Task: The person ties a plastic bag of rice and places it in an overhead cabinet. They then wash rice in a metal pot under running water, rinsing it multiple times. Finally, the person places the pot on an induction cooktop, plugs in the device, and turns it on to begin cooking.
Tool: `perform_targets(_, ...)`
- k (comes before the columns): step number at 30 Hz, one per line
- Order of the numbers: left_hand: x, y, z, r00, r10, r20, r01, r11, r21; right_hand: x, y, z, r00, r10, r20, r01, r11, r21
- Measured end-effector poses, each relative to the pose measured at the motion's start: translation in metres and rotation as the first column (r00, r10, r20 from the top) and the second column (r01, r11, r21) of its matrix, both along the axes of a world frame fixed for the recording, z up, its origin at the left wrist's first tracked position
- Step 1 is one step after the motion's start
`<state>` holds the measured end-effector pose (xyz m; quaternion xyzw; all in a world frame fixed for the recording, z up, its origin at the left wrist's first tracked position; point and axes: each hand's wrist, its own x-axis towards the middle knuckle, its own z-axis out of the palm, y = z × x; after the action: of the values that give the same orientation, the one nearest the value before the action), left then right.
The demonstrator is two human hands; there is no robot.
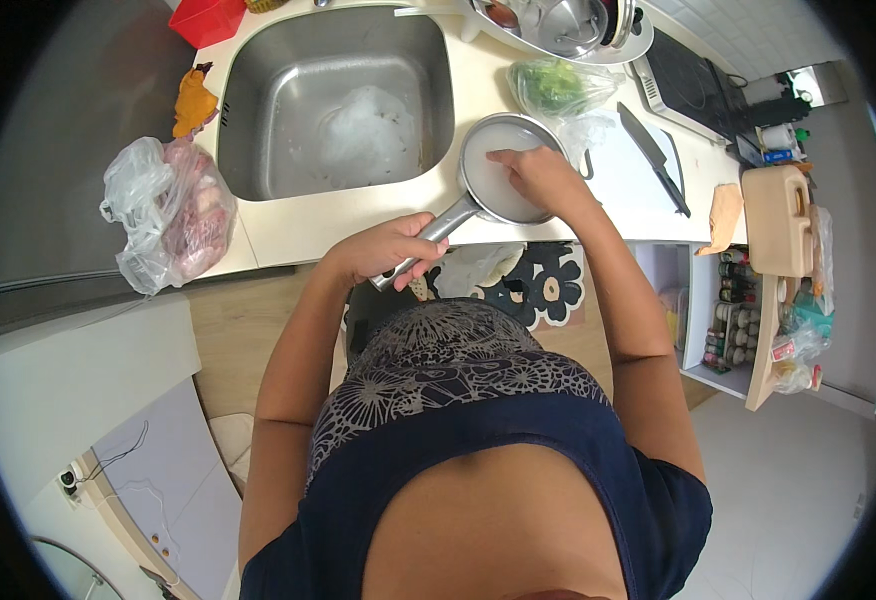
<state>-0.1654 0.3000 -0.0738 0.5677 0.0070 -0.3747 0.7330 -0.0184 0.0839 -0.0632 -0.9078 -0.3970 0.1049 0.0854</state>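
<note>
My left hand (400, 251) is closed around the metal handle of a saucepan (445, 225), which sits at the counter's front edge, right of the sink. Cloudy whitish liquid (502, 161) fills the pan. My right hand (539, 176) reaches over the pan's right rim, with the index finger extended over or into the liquid. The other fingers are curled, and I see nothing held in them. Whether the fingertip is under the surface is hard to tell. Behind the pan lies a clear plastic bag of green vegetables (554, 86).
White foam lies in the steel sink (258, 172). A bag of raw meat (198, 210) rests at the left counter edge. A large knife (655, 157) lies on a white cutting board (618, 180). An induction cooktop (689, 79) and dish rack (637, 45) stand behind. An open drawer (697, 300) juts out right.
</note>
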Motion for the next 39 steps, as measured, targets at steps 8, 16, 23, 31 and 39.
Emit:
perform_targets(8, 0.0, 0.0, -0.001, 1.0, -0.002, 0.011, 0.002, 1.0, 0.0, 0.008, 0.022, 0.005, 0.997, 0.079, 0.012, -0.08, 0.996, 0.032)
perform_targets(16, 0.0, 0.001, -0.004, 1.0, 0.001, 0.011, -0.001, 1.0, -0.015, 0.01, 0.034, 0.002, 0.995, 0.1, 0.008, -0.099, 0.994, -0.042)
perform_targets(23, 0.001, 0.0, 0.0, 1.0, -0.007, -0.003, 0.007, 1.0, -0.013, 0.009, 0.034, 0.004, 0.992, 0.125, 0.014, -0.124, 0.991, -0.043)
perform_targets(31, 0.001, 0.001, -0.001, 1.0, -0.011, -0.013, 0.011, 1.0, -0.015, 0.005, 0.037, 0.004, 0.999, 0.049, 0.003, -0.049, 0.995, -0.087)
perform_targets(39, 0.003, 0.002, -0.002, 1.0, -0.018, -0.023, 0.018, 1.0, 0.003, 0.0, 0.021, 0.019, 0.967, -0.202, -0.156, 0.235, 0.944, 0.231)
